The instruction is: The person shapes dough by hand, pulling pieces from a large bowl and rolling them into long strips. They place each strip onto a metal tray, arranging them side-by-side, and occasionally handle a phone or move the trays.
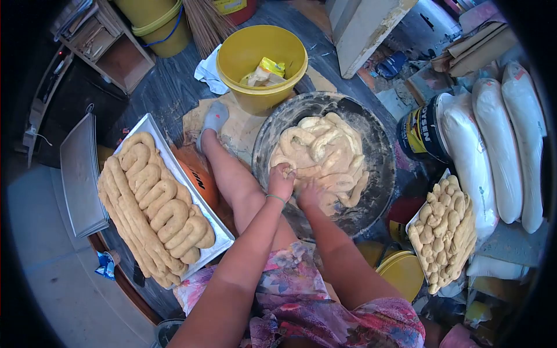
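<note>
A wide black basin [380, 153] in front of me holds pale, thick dough ropes [339, 159] lying over one another in tan crumbs or flour. At its near left side my left hand [281, 181] is closed, with its fingers curled round the end of a dough rope. Just to the right, my right hand [310, 194] lies with fingers stretched over the dough and crumbs, touching them without a grip. Part of the fingers is hard to make out. A tray [223, 232] on the left carries long coated dough ropes [165, 209], some folded into loops.
A yellow bucket [241, 52] with a wrapper inside stands beyond the basin. On the right are a tray of small coated dough pieces [444, 226], a dark paint bucket [420, 130] and long white plastic packs [496, 145]. Stacked metal trays [84, 177] lean at far left.
</note>
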A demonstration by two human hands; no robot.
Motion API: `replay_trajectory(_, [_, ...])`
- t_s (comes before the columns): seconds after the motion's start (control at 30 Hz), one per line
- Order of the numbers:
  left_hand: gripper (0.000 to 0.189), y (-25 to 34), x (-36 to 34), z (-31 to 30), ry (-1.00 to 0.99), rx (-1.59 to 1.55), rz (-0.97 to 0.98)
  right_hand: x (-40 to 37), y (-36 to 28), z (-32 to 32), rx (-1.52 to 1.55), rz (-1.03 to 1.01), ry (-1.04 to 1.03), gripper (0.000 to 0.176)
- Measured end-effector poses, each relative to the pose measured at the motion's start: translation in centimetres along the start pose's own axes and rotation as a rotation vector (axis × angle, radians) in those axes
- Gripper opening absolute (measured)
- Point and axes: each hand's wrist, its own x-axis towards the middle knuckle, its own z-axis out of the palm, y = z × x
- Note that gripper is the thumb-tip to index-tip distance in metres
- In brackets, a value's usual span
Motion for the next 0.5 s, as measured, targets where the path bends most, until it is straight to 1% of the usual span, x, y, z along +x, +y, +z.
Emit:
replay_trajectory(0.03, [0.037,0.1,-0.1,0.0,-0.002,0.002,0.0,-0.6,-0.5,-0.1,-0.006,-0.039,-0.079,0.051])
replay_trajectory(0.13, [0.037,-0.5,0.2,0.2,-0.051,0.036,0.008,-1.5,-0.5,5.6,0.068,-0.242,-0.043,0.05])
replay_trajectory(0.17, [0.038,-1.2,0.5,0.5,-0.072,0.051,0.011,-1.9,-0.1,5.5,0.139,-0.218,-0.104,0.052])
replay_trajectory(0.23, [0.039,-3.3,1.0,1.6,-0.149,-0.05,-0.017,-2.9,0.5,4.6,0.284,-0.171,-0.231,0.058])
replay_trajectory(0.27, [0.039,-4.4,1.2,2.1,-0.186,-0.098,-0.033,-3.5,1.1,3.9,0.334,-0.155,-0.254,0.061])
replay_trajectory(0.33, [0.04,-3.4,0.5,1.5,-0.309,-0.128,-0.123,-5.0,2.4,1.5,0.438,-0.124,-0.3,0.067])
replay_trajectory(0.37, [0.041,-2.7,0.1,1.1,-0.371,-0.142,-0.168,-5.3,2.9,1.6,0.431,-0.13,-0.311,0.067])
replay_trajectory(0.43, [0.044,-1.9,-0.7,0.3,-0.482,-0.083,-0.099,-5.7,3.9,1.8,0.417,-0.144,-0.331,0.066])
replay_trajectory(0.5, [0.047,-1.5,-1.6,-0.1,-0.616,-0.033,-0.009,-5.6,5.1,1.1,0.473,-0.267,-0.457,0.063])
